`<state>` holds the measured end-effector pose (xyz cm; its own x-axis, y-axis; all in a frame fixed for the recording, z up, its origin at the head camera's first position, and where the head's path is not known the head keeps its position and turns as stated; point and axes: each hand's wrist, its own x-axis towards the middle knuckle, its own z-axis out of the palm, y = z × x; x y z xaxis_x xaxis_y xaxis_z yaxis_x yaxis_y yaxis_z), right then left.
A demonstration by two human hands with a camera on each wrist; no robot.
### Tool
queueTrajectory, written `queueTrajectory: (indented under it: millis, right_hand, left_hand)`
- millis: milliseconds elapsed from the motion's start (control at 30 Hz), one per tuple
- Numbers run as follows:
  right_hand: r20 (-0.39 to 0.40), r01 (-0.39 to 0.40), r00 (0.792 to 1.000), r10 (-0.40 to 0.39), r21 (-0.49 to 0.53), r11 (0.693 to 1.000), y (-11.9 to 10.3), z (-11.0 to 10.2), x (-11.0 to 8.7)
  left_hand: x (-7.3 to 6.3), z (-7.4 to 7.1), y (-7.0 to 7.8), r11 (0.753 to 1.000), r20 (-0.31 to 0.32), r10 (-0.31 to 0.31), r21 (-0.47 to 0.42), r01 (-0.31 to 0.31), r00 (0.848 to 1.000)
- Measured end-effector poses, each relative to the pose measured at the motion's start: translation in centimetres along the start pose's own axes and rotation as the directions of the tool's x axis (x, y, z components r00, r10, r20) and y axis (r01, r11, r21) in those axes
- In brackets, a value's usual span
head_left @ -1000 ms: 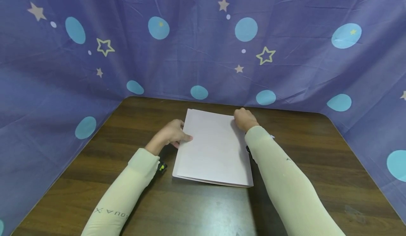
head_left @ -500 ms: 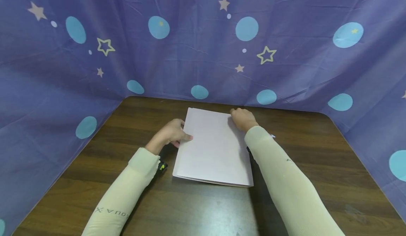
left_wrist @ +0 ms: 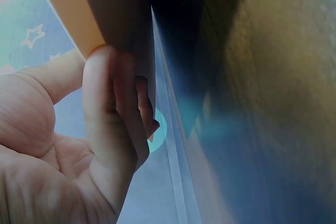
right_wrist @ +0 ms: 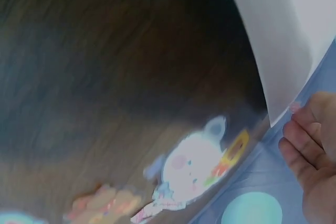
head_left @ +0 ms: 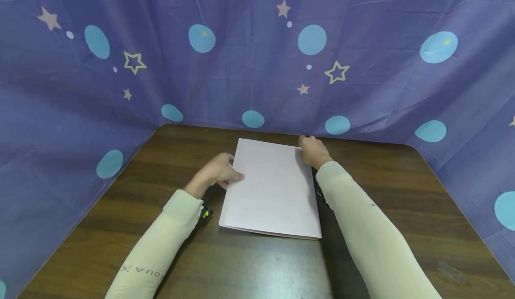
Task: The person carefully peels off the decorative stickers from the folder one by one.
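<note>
A white folded sheet of stiff paper [head_left: 273,187] lies upright on the brown table, its layers slightly parted at the near edge. My left hand [head_left: 217,170] grips its left edge, thumb on top. From below, the left wrist view shows the fingers [left_wrist: 113,103] against the sheet's underside [left_wrist: 126,19]. My right hand [head_left: 314,150] is at the top right corner. In the right wrist view its curled fingers [right_wrist: 302,142] are by the paper's edge [right_wrist: 283,77], and a small pinkish bit shows at the tips. Whether they pinch the paper is unclear.
Right of the paper, partly behind my right arm, flat cutouts lie on the table: a white bunny-like one [right_wrist: 191,163] and a brown one [right_wrist: 102,203]. A blue patterned curtain [head_left: 257,66] hangs along the table's back and sides.
My right hand slid a little left along the paper's top edge, then back right to the corner. My left hand and the paper stayed in place.
</note>
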<state>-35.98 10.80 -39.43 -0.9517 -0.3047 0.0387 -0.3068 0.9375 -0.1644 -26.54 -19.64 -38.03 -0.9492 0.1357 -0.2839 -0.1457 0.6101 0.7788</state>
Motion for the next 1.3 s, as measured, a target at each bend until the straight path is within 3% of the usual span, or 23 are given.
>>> queueTrajectory:
  millis: [267,600,933,1300]
  right_hand:
    - [-0.055,0.035,0.998,-0.035,0.006,0.999,1.8,-1.5,-1.1]
    - [-0.039,0.064,0.997,-0.064,-0.013,0.998,3.8,-4.2,-3.0]
    - [-0.042,0.133,0.990,-0.132,0.011,0.991,5.4,-4.1,-5.4]
    - [0.081,0.132,0.988,-0.129,-0.038,0.990,7.0,-3.4,-7.0]
  left_hand:
    - [0.0,0.2,-0.1,1.000,0.003,-0.006,-0.006,0.006,1.000]
    - [-0.1,-0.1,-0.1,1.000,0.006,-0.015,-0.001,0.015,1.000]
    - [0.0,0.0,-0.1,1.000,0.009,-0.016,0.011,0.016,1.000]
    - [0.1,0.1,-0.1,1.000,0.022,0.002,-0.007,-0.002,1.000]
